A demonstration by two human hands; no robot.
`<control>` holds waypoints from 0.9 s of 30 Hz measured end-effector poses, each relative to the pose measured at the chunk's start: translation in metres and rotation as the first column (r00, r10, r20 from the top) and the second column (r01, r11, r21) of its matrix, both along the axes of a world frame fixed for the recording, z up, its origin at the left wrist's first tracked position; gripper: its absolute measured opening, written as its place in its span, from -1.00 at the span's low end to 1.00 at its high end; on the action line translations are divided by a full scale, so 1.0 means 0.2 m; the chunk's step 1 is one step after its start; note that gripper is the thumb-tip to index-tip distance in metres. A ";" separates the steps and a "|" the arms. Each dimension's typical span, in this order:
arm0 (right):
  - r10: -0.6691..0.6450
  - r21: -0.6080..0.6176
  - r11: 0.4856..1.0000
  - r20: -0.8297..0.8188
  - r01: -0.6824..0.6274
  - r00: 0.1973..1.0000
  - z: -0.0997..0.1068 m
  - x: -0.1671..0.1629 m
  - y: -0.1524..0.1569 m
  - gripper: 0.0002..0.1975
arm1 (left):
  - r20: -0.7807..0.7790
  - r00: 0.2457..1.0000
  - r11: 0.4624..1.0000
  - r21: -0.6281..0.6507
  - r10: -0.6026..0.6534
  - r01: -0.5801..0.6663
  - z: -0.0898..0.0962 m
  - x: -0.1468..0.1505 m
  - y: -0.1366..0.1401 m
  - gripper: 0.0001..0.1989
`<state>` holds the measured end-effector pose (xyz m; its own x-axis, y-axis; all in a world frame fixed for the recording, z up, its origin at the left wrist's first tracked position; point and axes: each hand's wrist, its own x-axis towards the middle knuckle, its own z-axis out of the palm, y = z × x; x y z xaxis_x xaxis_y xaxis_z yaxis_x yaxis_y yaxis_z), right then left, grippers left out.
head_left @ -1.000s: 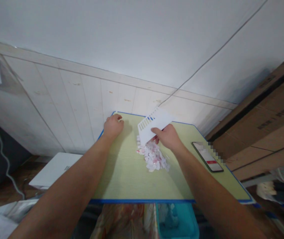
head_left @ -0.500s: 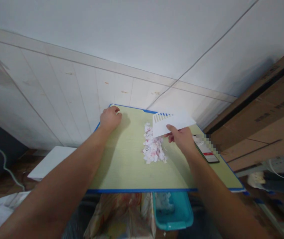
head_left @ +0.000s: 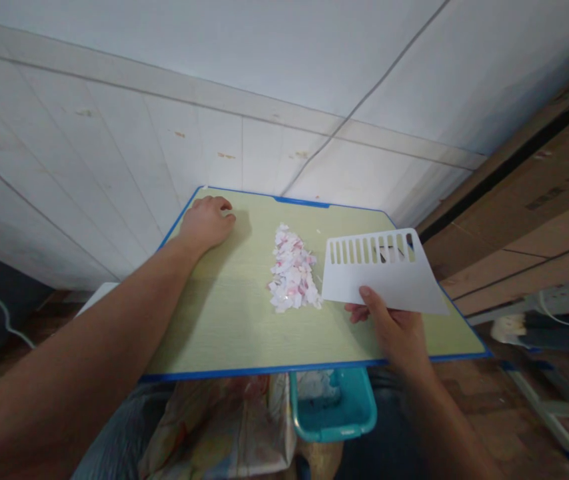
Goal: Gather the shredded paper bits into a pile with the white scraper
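My right hand [head_left: 394,327] grips a white slotted plate [head_left: 384,280] by its near edge, thumb on top and fingers beneath. A row of long slots runs along the plate's far side, and it is held tilted over the right part of the table. Left of the plate's corner lies a heap of torn white and pink paper scraps [head_left: 293,270] on the pale green tabletop [head_left: 234,300]. My left hand [head_left: 208,222] rests near the table's far left corner, empty, fingers loosely bent with a gap at the thumb.
Below the front edge sits a teal bin [head_left: 334,427] with pale scraps inside. A printed bag [head_left: 224,427] is beside it. Cardboard boxes [head_left: 524,220] stand along the right. A white wall [head_left: 254,147] with a cable [head_left: 364,100] rises behind. The phone is mostly covered by the plate.
My right hand has drawn the slotted plate right and toward me, off the scraps, turning its slots into fuller view. The head view has shifted. My left hand stays at the far left corner.
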<state>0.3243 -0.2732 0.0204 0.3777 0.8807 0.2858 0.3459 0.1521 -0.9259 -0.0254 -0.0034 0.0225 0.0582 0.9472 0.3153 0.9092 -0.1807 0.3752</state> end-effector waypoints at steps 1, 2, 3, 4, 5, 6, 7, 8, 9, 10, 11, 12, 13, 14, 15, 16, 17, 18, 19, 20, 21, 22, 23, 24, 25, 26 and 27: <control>-0.005 -0.004 1.000 0.006 0.005 1.000 0.00 0.00 -0.01 -0.40 | -0.010 1.000 1.000 -0.003 0.001 -0.001 0.00 0.00 0.00 -0.53; -0.013 -0.005 1.000 0.012 0.013 1.000 0.00 0.01 -0.01 -0.41 | -0.019 1.000 1.000 -0.006 0.002 -0.002 0.01 0.00 0.00 -0.54; -0.018 -0.005 1.000 0.021 0.018 1.000 0.01 0.01 -0.03 -0.42 | -0.025 1.000 1.000 -0.010 0.004 -0.005 0.01 0.00 0.00 -0.54; -0.021 -0.004 1.000 0.033 0.021 0.999 0.01 0.02 -0.04 -0.44 | -0.030 1.000 1.000 -0.011 0.007 -0.007 0.01 -0.01 0.00 -0.56; -0.020 0.000 1.000 0.043 0.020 0.999 0.02 0.02 -0.06 -0.45 | -0.036 0.999 1.000 -0.012 0.006 -0.006 0.02 -0.01 0.00 -0.57; -0.014 0.007 1.000 0.050 0.013 0.999 0.03 0.02 -0.07 -0.46 | -0.040 0.999 1.000 -0.012 0.003 -0.003 0.02 -0.01 0.00 -0.59; -0.007 0.014 1.000 0.050 0.006 0.999 0.03 0.02 -0.08 -0.48 | -0.044 0.999 1.000 -0.008 -0.007 0.006 0.03 -0.02 0.00 -0.60; -0.004 0.024 1.000 0.043 0.003 0.999 0.04 0.02 -0.09 -0.49 | -0.045 0.999 1.000 -0.005 -0.022 0.022 0.03 -0.02 0.01 -0.61; -0.008 0.034 0.999 0.029 0.007 1.000 0.04 0.02 -0.10 -0.52 | -0.037 0.999 1.000 0.000 -0.031 0.031 0.03 -0.03 0.01 -0.63; -0.020 0.046 0.999 0.009 0.019 1.000 0.05 0.02 -0.10 -0.55 | -0.027 0.999 0.999 0.005 -0.042 0.042 0.03 -0.03 0.02 -0.64; -0.031 0.056 0.998 -0.013 0.032 0.999 0.05 0.02 -0.10 -0.59 | -0.016 0.999 0.999 0.011 -0.047 0.047 0.03 -0.04 0.02 -0.65; -0.043 0.066 0.997 -0.036 0.046 0.998 0.06 0.02 -0.10 -0.61 | -0.006 0.999 0.999 0.017 -0.048 0.048 0.03 -0.04 0.02 -0.66; -0.053 0.074 0.996 -0.054 0.057 0.997 0.07 0.02 -0.09 -0.63 | 0.002 0.999 0.999 0.019 -0.048 0.048 0.03 -0.05 0.03 -0.67; -0.056 0.077 0.995 -0.062 0.061 0.996 0.08 0.01 -0.09 -0.64 | 0.006 0.999 0.999 0.019 -0.045 0.045 0.03 -0.05 0.03 -0.67; -0.049 0.072 0.996 -0.060 0.053 0.997 0.08 0.00 -0.09 -0.64 | 0.009 0.999 0.999 0.015 -0.044 0.043 0.03 -0.04 0.03 -0.67; -0.034 0.062 0.997 -0.051 0.037 0.998 0.09 -0.02 -0.09 -0.63 | 0.009 0.999 0.999 0.010 -0.044 0.044 0.03 -0.04 0.03 -0.67; -0.011 0.048 0.999 -0.042 0.013 0.999 0.10 -0.05 -0.09 -0.62 | 0.009 0.999 0.999 0.004 -0.047 0.047 0.03 -0.03 0.02 -0.66; 0.015 0.033 0.999 -0.033 -0.014 0.999 0.10 -0.09 -0.09 -0.61 | 0.008 0.999 0.999 0.001 -0.051 0.051 0.03 -0.03 0.02 -0.65; 0.050 0.016 0.999 -0.027 -0.049 0.998 0.10 -0.13 -0.08 -0.59 | 0.007 0.998 0.998 0.000 -0.056 0.056 0.02 -0.02 0.02 -0.64; 0.080 0.001 0.997 -0.029 -0.080 0.996 0.10 -0.18 -0.08 -0.57 | 0.006 0.998 0.998 0.000 -0.058 0.058 0.02 -0.01 0.02 -0.63; 0.103 -0.016 0.995 -0.030 -0.103 0.994 0.10 -0.22 -0.06 -0.54 | 0.010 0.998 0.999 -0.002 -0.055 0.055 0.02 0.00 0.02 -0.62; 0.124 -0.034 0.992 -0.033 -0.125 0.992 0.09 -0.26 -0.05 -0.52 | 0.020 0.999 0.999 -0.004 -0.047 0.047 0.01 0.01 0.02 -0.62; 0.122 -0.051 0.991 -0.039 -0.124 0.992 0.09 -0.28 -0.03 -0.51 | 0.034 0.999 0.999 -0.009 -0.036 0.036 0.01 0.02 0.02 -0.61; 0.113 -0.067 0.991 -0.032 -0.115 0.993 0.09 -0.29 0.00 -0.50 | 0.049 0.998 1.000 -0.014 -0.024 0.025 0.00 0.02 0.03 -0.60; 0.111 -0.092 0.989 -0.010 -0.112 0.994 0.09 -0.29 0.02 -0.48 | 0.064 0.998 1.000 -0.020 -0.014 0.016 -0.01 0.03 0.03 -0.60; 0.082 -0.111 0.991 0.010 -0.080 0.997 0.10 -0.27 0.04 -0.49 | 0.076 0.997 1.000 -0.026 -0.010 0.012 -0.01 0.04 0.03 -0.60; 0.041 -0.123 0.992 0.021 -0.038 0.999 0.12 -0.26 0.06 -0.50 | 0.082 0.997 0.999 -0.031 -0.011 0.014 -0.01 0.05 0.03 -0.60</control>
